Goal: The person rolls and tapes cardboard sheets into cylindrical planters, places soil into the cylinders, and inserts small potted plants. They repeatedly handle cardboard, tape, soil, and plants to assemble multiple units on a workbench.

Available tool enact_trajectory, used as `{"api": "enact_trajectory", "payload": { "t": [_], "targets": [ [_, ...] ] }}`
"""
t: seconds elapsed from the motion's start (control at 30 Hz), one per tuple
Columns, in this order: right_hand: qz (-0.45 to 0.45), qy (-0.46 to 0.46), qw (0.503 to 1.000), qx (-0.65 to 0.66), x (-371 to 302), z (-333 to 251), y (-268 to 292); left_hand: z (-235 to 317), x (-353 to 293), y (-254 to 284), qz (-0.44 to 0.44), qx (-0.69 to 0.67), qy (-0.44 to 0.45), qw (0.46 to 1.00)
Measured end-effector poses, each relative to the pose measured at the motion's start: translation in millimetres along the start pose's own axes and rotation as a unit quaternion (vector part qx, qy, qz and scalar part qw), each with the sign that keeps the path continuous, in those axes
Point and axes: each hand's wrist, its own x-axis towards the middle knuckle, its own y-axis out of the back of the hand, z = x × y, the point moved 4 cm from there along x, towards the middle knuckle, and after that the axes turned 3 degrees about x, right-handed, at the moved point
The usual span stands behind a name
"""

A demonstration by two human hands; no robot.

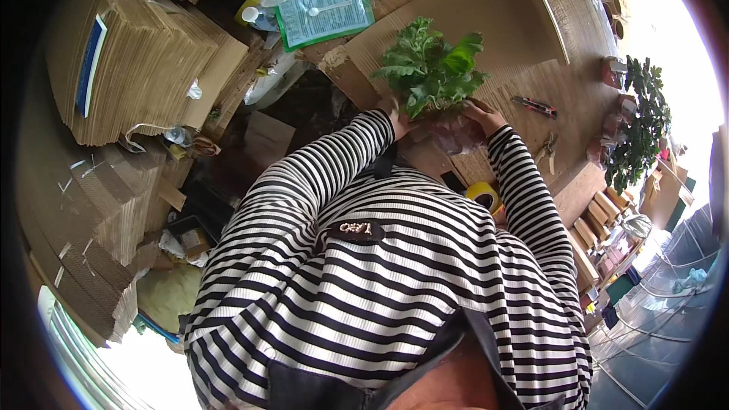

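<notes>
A leafy green plant (431, 68) stands in front of me at the table's near edge, its base in a clear, reddish plastic wrapping (456, 138). My left hand (398, 118) grips the plant's base from the left, its fingers partly covered by leaves. From the right, my right hand (484, 116) closes on the top of the wrapping, just under the foliage. Leaves hide the fingertips of both hands. Whatever is inside the wrapping is too blurred to make out.
A flat cardboard sheet (486, 11) lies behind the plant. Right of it are a utility knife (534, 106) and pruning shears (547, 148). Yellow tape (483, 196) sits by my right forearm. Similar plants (644, 121) line the right edge; cardboard stacks (144, 61) rise at left.
</notes>
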Motion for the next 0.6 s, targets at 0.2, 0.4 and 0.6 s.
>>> {"api": "enact_trajectory", "payload": {
  "t": [0.2, 0.4, 0.6],
  "targets": [
    [-0.030, 0.026, 0.999, 0.007, -13, -26, -7, 25, 2, -30, -0.068, 0.000, -0.084, 0.994],
    [-0.051, -0.006, 0.995, -0.082, 31, -6, -3, 62, 21, -25, -0.108, 0.059, -0.171, 0.977],
    [-0.024, -0.137, 0.988, 0.065, 8, -31, -12, 69, -35, -38, -0.105, -0.103, -0.090, 0.985]
  ]
}}
